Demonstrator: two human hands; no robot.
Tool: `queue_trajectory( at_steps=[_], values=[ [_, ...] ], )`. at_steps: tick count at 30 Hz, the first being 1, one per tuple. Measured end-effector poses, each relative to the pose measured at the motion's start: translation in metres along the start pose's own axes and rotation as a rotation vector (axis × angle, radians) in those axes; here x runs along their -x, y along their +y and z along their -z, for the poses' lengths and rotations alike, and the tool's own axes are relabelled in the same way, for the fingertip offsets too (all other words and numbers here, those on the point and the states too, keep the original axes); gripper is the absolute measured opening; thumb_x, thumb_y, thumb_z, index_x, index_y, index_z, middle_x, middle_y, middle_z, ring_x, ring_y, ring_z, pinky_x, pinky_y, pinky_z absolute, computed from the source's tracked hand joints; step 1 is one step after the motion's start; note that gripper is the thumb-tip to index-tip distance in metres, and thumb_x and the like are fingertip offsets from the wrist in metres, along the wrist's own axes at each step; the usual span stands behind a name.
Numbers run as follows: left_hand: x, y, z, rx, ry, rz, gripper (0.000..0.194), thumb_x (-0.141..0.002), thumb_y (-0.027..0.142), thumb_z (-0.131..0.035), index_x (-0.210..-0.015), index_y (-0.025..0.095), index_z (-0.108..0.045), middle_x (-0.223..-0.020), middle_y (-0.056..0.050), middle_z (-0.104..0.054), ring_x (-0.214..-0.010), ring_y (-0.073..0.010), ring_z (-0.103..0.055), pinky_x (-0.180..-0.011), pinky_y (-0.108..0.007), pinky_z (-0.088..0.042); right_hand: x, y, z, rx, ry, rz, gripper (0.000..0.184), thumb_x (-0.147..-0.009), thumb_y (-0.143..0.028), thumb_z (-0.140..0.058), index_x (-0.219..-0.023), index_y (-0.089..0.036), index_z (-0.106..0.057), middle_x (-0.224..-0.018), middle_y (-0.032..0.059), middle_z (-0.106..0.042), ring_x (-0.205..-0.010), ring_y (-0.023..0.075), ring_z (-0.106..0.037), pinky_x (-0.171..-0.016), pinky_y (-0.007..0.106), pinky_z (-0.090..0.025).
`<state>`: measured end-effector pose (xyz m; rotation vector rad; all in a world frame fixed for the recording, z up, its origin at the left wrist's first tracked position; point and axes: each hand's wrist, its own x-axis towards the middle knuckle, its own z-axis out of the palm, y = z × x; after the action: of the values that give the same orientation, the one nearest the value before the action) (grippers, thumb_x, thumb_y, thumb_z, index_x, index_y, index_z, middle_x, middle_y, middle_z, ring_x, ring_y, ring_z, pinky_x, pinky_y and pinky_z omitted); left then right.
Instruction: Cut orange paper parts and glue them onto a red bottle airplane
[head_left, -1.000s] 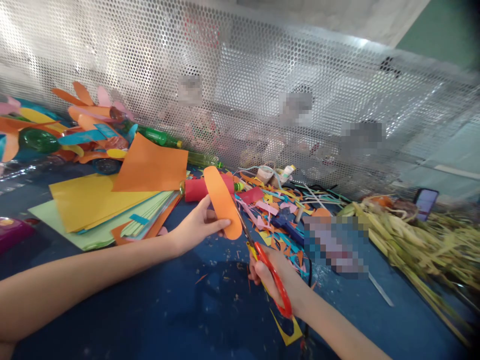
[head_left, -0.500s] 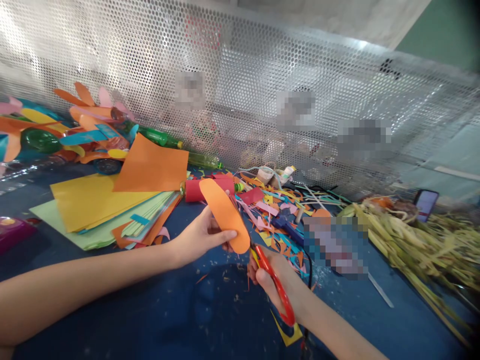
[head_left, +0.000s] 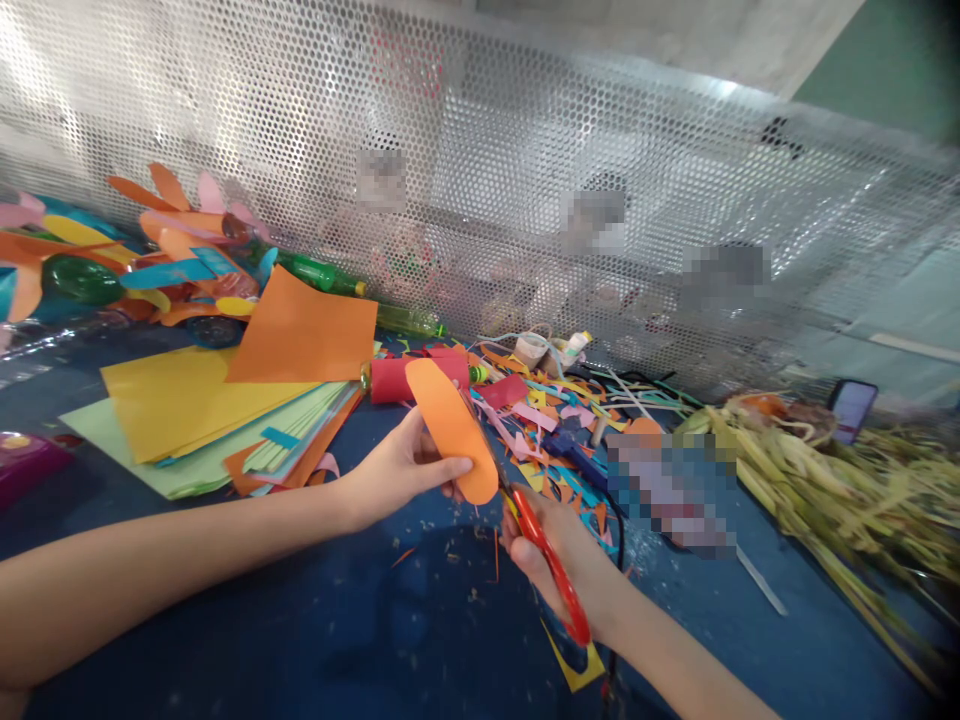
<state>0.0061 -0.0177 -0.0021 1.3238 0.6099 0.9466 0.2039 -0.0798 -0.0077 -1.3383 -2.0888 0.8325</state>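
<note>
A long orange paper piece [head_left: 451,430] with rounded ends is pinched in my left hand [head_left: 409,460], thumb on its face and fingers behind. My right hand [head_left: 555,550] grips red-handled scissors [head_left: 551,560]. Their blades run along the right edge of the orange paper, partly hidden behind it. Just beyond the paper lies a bottle wrapped in red paper [head_left: 390,380] with a green cap. A thin orange sliver [head_left: 496,555] shows below the paper, between my hands.
Stacked coloured sheets [head_left: 202,400] lie left, with finished-looking paper-and-bottle crafts [head_left: 195,270] behind. Paper scraps [head_left: 532,415], a blue glue gun [head_left: 577,455] and dried husks [head_left: 787,490] spread to the right on the blue table [head_left: 375,620]. A perforated metal screen [head_left: 487,150] stands behind.
The orange paper and both hands have shifted slightly; the paper's top end has moved a little right. A thin orange sliver now shows clear of my right fingers.
</note>
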Motion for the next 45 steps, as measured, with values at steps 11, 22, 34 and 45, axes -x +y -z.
queue_trajectory(
  at_steps=[11,22,34,45],
  values=[
    [0.001,0.003,-0.001,0.043,-0.003,0.015,0.039,-0.072,0.019,-0.067,-0.098,0.018,-0.038,-0.081,-0.001,-0.063,-0.058,-0.0128,-0.060,-0.052,-0.025,-0.047,0.000,-0.007,0.004,0.098,-0.010,0.016,0.058,-0.077,-0.074,-0.022,-0.072,-0.019,-0.040,-0.063,0.0004,-0.043,-0.052,0.0128,-0.037,-0.049,0.026,-0.028],
    [0.000,-0.001,0.003,0.005,-0.104,0.029,0.064,-0.075,0.025,-0.065,-0.126,0.019,-0.028,-0.083,-0.003,-0.062,-0.059,-0.0131,-0.060,-0.055,-0.026,-0.047,-0.001,-0.012,0.007,0.040,-0.059,0.018,0.053,-0.080,-0.070,-0.025,-0.068,-0.020,-0.040,-0.062,0.0000,-0.044,-0.052,0.0127,-0.037,-0.050,0.026,-0.028],
    [0.001,0.004,0.003,0.014,-0.175,0.070,0.073,-0.076,0.020,-0.063,-0.133,0.018,-0.019,-0.074,-0.001,-0.064,-0.054,-0.0117,-0.059,-0.052,-0.024,-0.046,0.003,-0.014,0.009,-0.046,-0.067,0.084,0.048,-0.082,-0.065,-0.029,-0.070,-0.020,-0.041,-0.063,-0.0011,-0.043,-0.053,0.0122,-0.037,-0.049,0.025,-0.030],
    [-0.003,-0.017,0.007,-0.032,-0.212,0.059,0.041,-0.076,0.025,-0.064,-0.103,0.018,-0.035,-0.083,-0.005,-0.063,-0.059,-0.0137,-0.061,-0.052,-0.025,-0.047,-0.012,0.010,-0.010,-0.379,0.156,-0.353,0.036,-0.072,-0.053,-0.058,-0.074,-0.022,-0.042,-0.058,-0.0054,-0.044,-0.038,0.0095,-0.044,-0.040,0.026,-0.043]
  ],
)
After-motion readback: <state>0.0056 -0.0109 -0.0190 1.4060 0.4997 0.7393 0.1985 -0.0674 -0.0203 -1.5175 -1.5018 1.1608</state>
